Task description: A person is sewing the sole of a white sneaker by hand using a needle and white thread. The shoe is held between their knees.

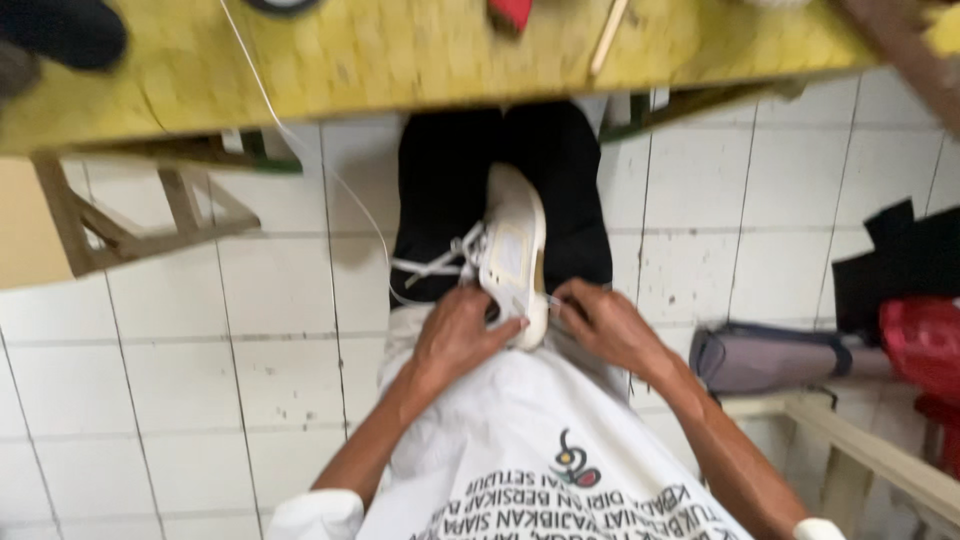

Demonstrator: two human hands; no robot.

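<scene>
While the left hand clamps the heel of the white shoe on the person's lap, the right hand pinches something small beside its sole, perhaps a needle, though blur hides it. Loose laces left of the shoe could snag; a slip could prick fingers.

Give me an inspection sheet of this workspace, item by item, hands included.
Surface: yellow workbench at top, blurred; work held on the lap.
Job's things: white shoe on its side across the lap, laces loose.
Clutter: red item and stick on the bench.
Hands: left hand grips the shoe's near end; right hand touches its sole edge.
Cables: thin white thread hanging from the bench.
Surroundings: white tiled floor, wooden stool, grey bag, red bag.
</scene>
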